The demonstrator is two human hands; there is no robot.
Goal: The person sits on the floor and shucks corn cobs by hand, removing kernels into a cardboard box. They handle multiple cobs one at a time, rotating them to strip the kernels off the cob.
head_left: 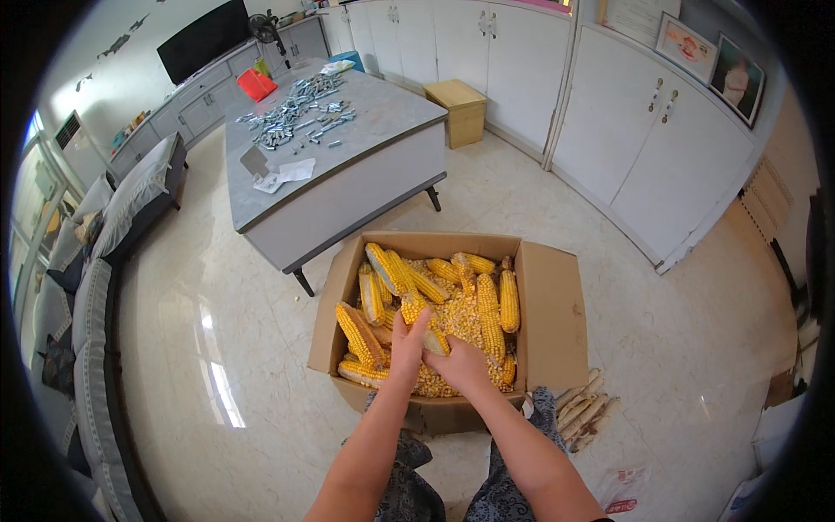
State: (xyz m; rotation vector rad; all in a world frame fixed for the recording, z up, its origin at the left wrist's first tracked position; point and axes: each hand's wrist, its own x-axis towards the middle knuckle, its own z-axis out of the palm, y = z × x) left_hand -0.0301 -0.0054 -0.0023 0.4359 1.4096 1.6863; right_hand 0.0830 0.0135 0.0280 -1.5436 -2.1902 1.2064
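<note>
An open cardboard box point(548, 322) stands on the floor in front of my legs. Inside lie several dried yellow ears of corn point(490, 317) and a layer of loose kernels point(459, 317). Over the middle of the box, both hands grip one ear of corn point(414, 306) that slants from upper left to lower right. My left hand point(407, 344) is closed along its left side, thumb pointing up. My right hand point(461, 362) wraps round its lower right end, where a pale patch shows. The fingers under the ear are partly hidden.
Stripped cobs point(587, 411) lie on the floor right of the box, near a clear plastic bag point(624, 489). Beyond the box stands a grey table point(383, 113) with many small metal pieces point(300, 113). A sofa point(91, 322) lines the left; white cabinets point(644, 148) and a wooden stool point(461, 113) stand beyond.
</note>
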